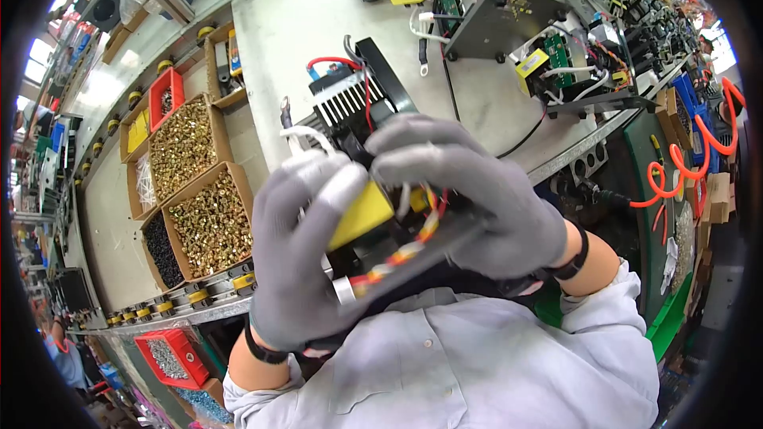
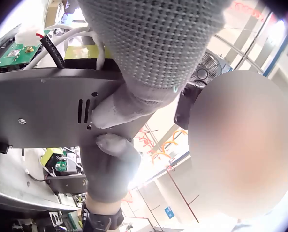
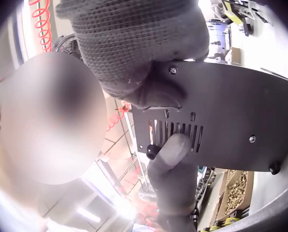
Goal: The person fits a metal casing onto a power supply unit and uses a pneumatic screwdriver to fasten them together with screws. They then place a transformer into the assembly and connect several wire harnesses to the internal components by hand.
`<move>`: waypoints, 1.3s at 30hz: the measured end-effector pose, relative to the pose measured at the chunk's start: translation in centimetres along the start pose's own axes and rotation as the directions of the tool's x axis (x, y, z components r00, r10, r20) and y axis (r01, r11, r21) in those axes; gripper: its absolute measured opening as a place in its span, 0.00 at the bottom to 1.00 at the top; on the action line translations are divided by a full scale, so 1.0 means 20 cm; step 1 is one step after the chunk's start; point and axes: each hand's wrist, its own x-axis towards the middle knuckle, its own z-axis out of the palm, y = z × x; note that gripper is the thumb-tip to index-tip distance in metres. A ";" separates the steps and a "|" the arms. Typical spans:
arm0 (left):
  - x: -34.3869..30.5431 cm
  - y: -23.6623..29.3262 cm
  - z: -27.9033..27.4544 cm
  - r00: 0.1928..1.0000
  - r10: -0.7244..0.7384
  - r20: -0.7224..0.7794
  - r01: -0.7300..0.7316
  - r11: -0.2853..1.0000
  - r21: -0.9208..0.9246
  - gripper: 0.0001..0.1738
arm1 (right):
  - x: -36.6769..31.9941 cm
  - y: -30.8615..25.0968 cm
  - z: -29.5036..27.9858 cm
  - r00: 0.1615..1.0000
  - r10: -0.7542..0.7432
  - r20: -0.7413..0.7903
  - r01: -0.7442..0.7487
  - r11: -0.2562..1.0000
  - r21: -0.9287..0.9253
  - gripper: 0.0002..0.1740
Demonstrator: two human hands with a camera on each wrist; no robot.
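Between both gloved hands is an electronic power unit with a black metal plate (image 3: 226, 111), tilted so its underside shows in both wrist views. My left hand (image 1: 294, 250) grips the left end, beside a yellow-wrapped block (image 1: 362, 216). My right hand (image 1: 485, 199) holds the other side, its fingers reaching over the top. A twisted red, yellow and white wire bundle (image 1: 405, 253) runs along the near side. The thumbs press near the vent slots (image 3: 182, 133) in the plate. Beyond the fingertips is a finned heat sink (image 1: 350, 99) with red and black leads.
Cardboard bins of brass-coloured nuts (image 1: 208, 218) and a red bin (image 1: 166, 98) line the left side. Similar black-plated units (image 1: 509, 24) stand at the back right of the metal table (image 1: 278, 24). An orange coiled hose (image 1: 699, 139) hangs at the right.
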 end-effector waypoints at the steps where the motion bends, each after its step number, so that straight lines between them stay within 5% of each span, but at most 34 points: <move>1: 0.02 -0.04 -0.01 1.000 -0.006 -0.019 0.007 1.000 0.013 0.38 | 0.04 0.03 0.00 1.000 -0.017 -0.017 0.016 0.999 -0.032 0.36; 6: 0.17 -0.37 -0.01 0.987 -0.035 -0.156 0.027 0.998 -0.052 0.43 | 0.31 0.19 0.04 0.981 0.129 -0.146 -0.121 0.991 0.063 0.38; 9: 0.24 -0.45 -0.05 0.985 0.020 -0.172 -0.002 0.994 0.105 0.46 | 0.37 0.26 0.01 0.972 0.053 -0.230 -0.056 0.998 -0.004 0.38; 14: 0.15 -0.35 -0.05 0.939 0.079 -0.335 0.007 0.969 0.248 0.54 | 0.05 0.04 -0.22 0.953 0.057 -0.297 -0.066 0.998 -0.019 0.36; 17: 0.00 -0.25 0.00 0.776 0.023 -0.631 0.191 0.944 0.270 0.50 | -0.22 -0.04 -0.39 0.940 -0.003 -0.341 -0.078 0.971 -0.224 0.30; 19: -0.09 -0.17 0.10 0.640 0.036 -0.768 0.306 0.905 0.297 0.44 | -0.36 -0.12 -0.49 0.860 0.067 -0.506 -0.164 0.975 -0.149 0.25; 20: -0.09 -0.11 0.18 0.599 0.087 -0.796 0.236 0.931 0.280 0.40 | -0.42 -0.14 -0.53 0.808 0.097 -0.581 -0.198 0.974 -0.112 0.23; 21: -0.07 -0.02 0.25 0.716 0.061 -0.695 0.118 0.971 0.207 0.39 | -0.44 -0.17 -0.56 0.730 0.144 -0.669 -0.185 0.983 0.010 0.21; 24: 0.10 0.15 0.40 0.935 0.151 -0.321 -0.146 0.988 0.042 0.39 | -0.51 -0.18 -0.66 0.653 -0.034 -0.757 -0.249 0.934 -0.256 0.21; 25: 0.19 0.18 0.48 0.948 0.076 -0.309 -0.110 0.989 -0.095 0.40 | -0.52 -0.16 -0.69 0.646 -0.040 -0.762 -0.248 0.934 -0.259 0.21; 26: 0.29 0.16 0.57 0.959 0.000 -0.284 -0.069 0.970 -0.232 0.42 | -0.53 -0.14 -0.70 0.672 -0.170 -0.721 -0.294 0.832 -0.471 0.22; 27: 0.40 0.11 0.65 0.941 0.005 -0.340 -0.085 0.971 -0.222 0.42 | -0.55 -0.12 -0.71 0.706 -0.280 -0.651 -0.331 0.682 -0.653 0.23; 30: 0.79 -0.06 0.81 0.888 0.012 -0.459 -0.118 0.972 -0.203 0.43 | -0.59 -0.02 -0.74 0.801 -0.272 -0.533 -0.428 0.362 -0.828 0.27; 32: 0.99 -0.15 0.83 0.961 -0.239 -0.141 0.116 0.808 -0.577 0.35 | -0.60 0.05 -0.79 0.826 -0.258 -0.501 -0.423 0.304 -0.854 0.26; 35: 1.05 -0.21 0.81 0.937 -0.342 0.076 0.294 0.647 -0.704 0.24 | -0.63 0.13 -0.85 0.855 -0.203 -0.477 -0.419 0.270 -0.867 0.24; 39: 0.91 -0.17 0.78 0.964 -0.260 0.050 0.192 0.553 -0.811 0.15 | -0.63 0.20 -0.94 0.848 -0.232 -0.476 -0.391 0.332 -0.858 0.18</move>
